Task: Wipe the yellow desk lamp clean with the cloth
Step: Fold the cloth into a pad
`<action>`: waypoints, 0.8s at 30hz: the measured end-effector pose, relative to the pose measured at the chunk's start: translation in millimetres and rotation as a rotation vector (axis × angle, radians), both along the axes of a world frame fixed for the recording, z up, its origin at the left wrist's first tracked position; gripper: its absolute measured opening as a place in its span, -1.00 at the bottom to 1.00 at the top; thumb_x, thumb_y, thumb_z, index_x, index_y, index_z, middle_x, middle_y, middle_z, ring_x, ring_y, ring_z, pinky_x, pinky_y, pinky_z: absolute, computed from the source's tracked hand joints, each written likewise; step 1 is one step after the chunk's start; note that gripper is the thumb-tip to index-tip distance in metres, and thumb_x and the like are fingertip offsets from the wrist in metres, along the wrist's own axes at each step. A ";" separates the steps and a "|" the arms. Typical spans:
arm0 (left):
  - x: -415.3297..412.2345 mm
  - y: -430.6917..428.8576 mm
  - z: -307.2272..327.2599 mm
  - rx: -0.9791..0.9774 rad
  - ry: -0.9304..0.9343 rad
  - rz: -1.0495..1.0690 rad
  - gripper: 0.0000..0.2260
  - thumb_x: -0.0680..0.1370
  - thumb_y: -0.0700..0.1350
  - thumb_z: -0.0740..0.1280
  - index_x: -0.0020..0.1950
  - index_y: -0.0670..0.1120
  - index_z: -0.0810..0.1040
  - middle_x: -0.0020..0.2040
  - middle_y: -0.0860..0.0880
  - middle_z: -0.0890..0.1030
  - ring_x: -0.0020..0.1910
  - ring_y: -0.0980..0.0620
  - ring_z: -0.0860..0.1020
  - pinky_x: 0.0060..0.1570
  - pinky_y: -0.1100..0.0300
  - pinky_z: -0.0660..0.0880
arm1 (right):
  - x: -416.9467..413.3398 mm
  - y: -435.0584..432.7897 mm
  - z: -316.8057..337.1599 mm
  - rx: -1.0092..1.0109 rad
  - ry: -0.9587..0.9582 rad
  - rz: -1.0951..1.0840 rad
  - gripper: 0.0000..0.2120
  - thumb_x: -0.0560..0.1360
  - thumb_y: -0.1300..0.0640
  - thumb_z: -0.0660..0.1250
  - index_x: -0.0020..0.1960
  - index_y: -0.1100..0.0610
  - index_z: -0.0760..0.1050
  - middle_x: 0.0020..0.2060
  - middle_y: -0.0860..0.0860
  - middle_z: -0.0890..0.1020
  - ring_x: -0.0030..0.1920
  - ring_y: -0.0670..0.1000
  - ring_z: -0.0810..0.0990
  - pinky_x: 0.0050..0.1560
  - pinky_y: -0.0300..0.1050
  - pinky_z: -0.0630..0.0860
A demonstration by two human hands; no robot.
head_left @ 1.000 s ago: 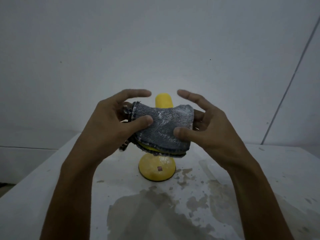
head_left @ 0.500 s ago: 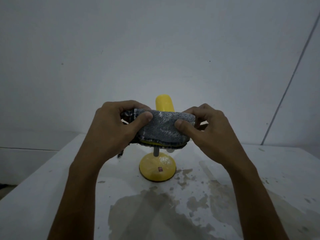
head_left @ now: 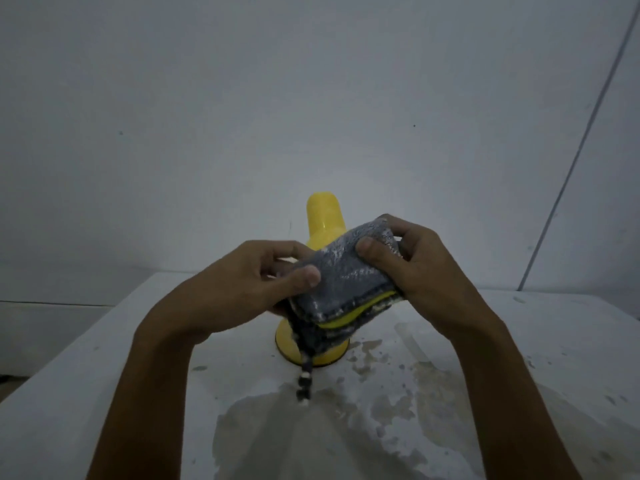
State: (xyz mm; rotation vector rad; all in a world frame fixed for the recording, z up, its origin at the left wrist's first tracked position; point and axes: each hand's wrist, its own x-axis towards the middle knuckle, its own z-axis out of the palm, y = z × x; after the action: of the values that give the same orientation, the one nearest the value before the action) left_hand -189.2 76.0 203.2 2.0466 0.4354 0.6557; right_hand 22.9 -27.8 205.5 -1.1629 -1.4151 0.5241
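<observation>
The yellow desk lamp (head_left: 325,216) stands on the white table, its round base (head_left: 332,355) partly hidden behind the cloth. A grey, damp cloth (head_left: 346,282) is wrapped over the lamp's shade, and a yellow rim of the shade shows under its lower edge. My left hand (head_left: 263,282) grips the cloth's left end, thumb on top. At the right end my right hand (head_left: 412,268) pinches the cloth between thumb and curled fingers. A frayed strip of cloth hangs down in front of the base.
The white table (head_left: 519,341) carries wet, dark stains (head_left: 311,431) in front of the lamp and to its right. A plain grey wall stands close behind. The table's left edge drops away at the lower left.
Both hands have closed on the cloth. The wrapped shade has tilted, its right end up and its left end down, and a strip of cloth now dangles lower.
</observation>
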 end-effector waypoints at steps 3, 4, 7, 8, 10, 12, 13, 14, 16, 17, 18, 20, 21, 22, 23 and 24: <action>8.1 -4.6 -2.0 0.037 0.078 -0.037 -0.59 0.51 0.29 0.36 0.19 0.04 0.65 0.03 -0.05 0.75 0.00 -0.14 0.73 0.06 -0.21 0.64 | -0.5 -1.7 -1.7 -0.045 -0.111 -0.009 -0.83 0.54 0.12 0.42 0.02 0.22 0.60 -0.16 0.10 0.75 -0.13 0.10 0.75 -0.13 0.01 0.67; 12.9 -6.4 -2.5 0.067 0.058 -0.004 -0.62 0.51 0.25 0.36 0.18 0.05 0.66 0.01 -0.01 0.76 -0.03 -0.08 0.74 0.03 -0.14 0.67 | -2.4 -0.3 -2.1 -0.040 -0.112 -0.030 -0.83 0.53 0.10 0.43 0.02 0.20 0.60 -0.16 0.10 0.75 -0.14 0.10 0.74 -0.13 0.05 0.68; 23.2 -10.0 -2.9 0.172 -0.053 0.095 -0.70 0.51 0.15 0.35 0.07 0.00 0.71 -0.09 0.08 0.76 -0.11 0.14 0.73 -0.08 0.14 0.63 | -5.3 5.1 -4.6 0.012 -0.102 -0.157 -0.84 0.54 -0.01 0.42 0.00 0.08 0.62 -0.14 0.07 0.74 -0.16 0.05 0.73 -0.11 0.08 0.68; 25.0 -10.6 -2.8 0.179 -0.087 0.104 -0.71 0.52 0.14 0.35 0.06 -0.02 0.71 -0.09 0.09 0.76 -0.11 0.15 0.72 -0.10 0.18 0.62 | -4.5 6.0 -5.2 0.015 -0.135 -0.200 -0.78 0.54 -0.09 0.40 -0.01 0.07 0.62 -0.14 0.07 0.73 -0.15 0.04 0.73 -0.12 0.09 0.67; 27.6 -10.9 -3.3 0.161 -0.165 0.092 -0.75 0.54 0.07 0.36 0.05 -0.06 0.70 -0.08 0.04 0.76 -0.10 0.11 0.73 -0.14 0.20 0.63 | -1.3 5.5 -6.1 -0.036 -0.215 -0.220 -0.54 0.52 -0.29 0.30 -0.03 0.12 0.61 -0.22 0.05 0.69 -0.25 -0.01 0.67 -0.24 0.05 0.61; 30.6 -12.6 -2.7 0.183 -0.239 0.099 -0.79 0.57 0.02 0.35 0.05 -0.08 0.69 -0.09 0.00 0.75 -0.11 0.06 0.73 -0.18 0.12 0.66 | 3.0 3.4 -6.4 -0.107 -0.197 -0.148 -0.32 0.48 -0.40 0.20 -0.07 0.26 0.55 -0.37 0.09 0.55 -0.40 0.00 0.51 -0.37 -0.07 0.44; 32.3 -13.7 -2.4 0.199 -0.272 0.113 -0.78 0.58 0.01 0.34 0.05 -0.09 0.69 -0.08 -0.02 0.74 -0.10 0.04 0.73 -0.17 0.04 0.68 | 4.5 2.1 -6.3 -0.134 -0.156 -0.099 -0.26 0.47 -0.42 0.19 -0.07 0.32 0.52 -0.39 0.13 0.51 -0.40 0.04 0.46 -0.37 -0.07 0.41; 34.5 -14.3 -2.8 0.203 -0.304 0.130 -0.77 0.59 0.02 0.34 0.07 -0.09 0.68 -0.08 -0.04 0.74 -0.10 0.02 0.73 -0.14 -0.03 0.68 | 5.4 0.7 -6.3 -0.151 -0.110 -0.050 -0.25 0.45 -0.42 0.21 -0.06 0.34 0.52 -0.36 0.18 0.52 -0.38 0.07 0.47 -0.35 -0.06 0.42; 39.7 -15.0 -4.5 0.189 -0.358 0.181 -0.73 0.61 0.09 0.36 0.10 -0.10 0.67 -0.07 -0.08 0.74 -0.07 -0.03 0.73 -0.09 -0.13 0.67 | 4.5 -0.1 -5.7 -0.162 -0.005 0.046 -0.35 0.46 -0.32 0.29 0.07 0.29 0.57 -0.20 0.23 0.64 -0.24 0.12 0.60 -0.27 0.00 0.54; 42.4 -15.3 -5.3 0.185 -0.380 0.212 -0.69 0.60 0.14 0.37 0.12 -0.09 0.66 -0.07 -0.13 0.73 -0.07 -0.10 0.72 -0.11 -0.18 0.65 | 3.7 0.9 -5.7 -0.158 0.063 0.085 -0.44 0.46 -0.24 0.33 0.14 0.24 0.58 -0.08 0.20 0.70 -0.12 0.12 0.67 -0.14 0.06 0.62; 45.1 -15.2 -6.7 0.195 -0.398 0.236 -0.66 0.58 0.17 0.36 0.11 -0.08 0.65 -0.10 -0.21 0.70 -0.12 -0.21 0.70 -0.17 -0.22 0.63 | 3.0 1.8 -5.7 -0.151 0.150 0.119 -0.50 0.44 -0.17 0.38 0.19 0.19 0.58 0.02 0.16 0.72 0.02 0.14 0.70 0.03 0.14 0.65; 51.0 -17.2 -8.6 0.228 -0.431 0.261 -0.70 0.59 0.18 0.34 0.08 -0.04 0.65 -0.14 -0.32 0.65 -0.22 -0.37 0.63 -0.32 -0.25 0.57 | 2.4 3.3 -5.7 -0.115 0.339 0.197 -0.48 0.37 -0.07 0.44 0.26 0.16 0.56 0.16 0.17 0.69 0.18 0.20 0.66 0.21 0.21 0.59; 53.2 -19.1 -8.7 0.225 -0.444 0.269 -0.73 0.61 0.16 0.34 0.08 -0.01 0.65 -0.15 -0.30 0.67 -0.23 -0.36 0.64 -0.32 -0.24 0.58 | 2.0 3.5 -5.6 -0.088 0.394 0.233 -0.48 0.37 -0.02 0.44 0.28 0.16 0.55 0.19 0.17 0.67 0.21 0.21 0.65 0.22 0.20 0.59; 54.5 -20.7 -8.0 0.204 -0.451 0.278 -0.76 0.61 0.13 0.35 0.09 -0.01 0.65 -0.15 -0.23 0.69 -0.23 -0.29 0.68 -0.29 -0.22 0.61 | 1.0 3.5 -5.3 -0.062 0.424 0.256 -0.51 0.39 0.02 0.43 0.28 0.15 0.54 0.21 0.17 0.66 0.22 0.21 0.64 0.22 0.18 0.59; 55.3 -21.7 -7.4 0.175 -0.441 0.287 -0.76 0.61 0.13 0.36 0.11 -0.01 0.64 -0.14 -0.16 0.71 -0.21 -0.19 0.71 -0.25 -0.19 0.64 | 0.6 3.4 -5.1 -0.043 0.452 0.264 -0.56 0.42 0.07 0.40 0.28 0.15 0.54 0.22 0.16 0.66 0.23 0.20 0.64 0.21 0.16 0.60; 54.1 -20.7 -6.7 0.161 -0.420 0.301 -0.73 0.58 0.15 0.35 0.13 0.00 0.62 -0.14 -0.08 0.71 -0.21 -0.10 0.72 -0.24 -0.15 0.65 | 1.0 4.6 -5.1 -0.030 0.488 0.256 -0.59 0.46 0.10 0.37 0.29 0.17 0.53 0.22 0.16 0.66 0.23 0.19 0.64 0.21 0.13 0.60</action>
State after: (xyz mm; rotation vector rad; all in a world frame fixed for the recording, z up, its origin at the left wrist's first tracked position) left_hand -135.0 55.4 196.4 1.9357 0.4562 1.3086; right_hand 23.9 -23.2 200.4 -0.8047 -1.1334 0.9418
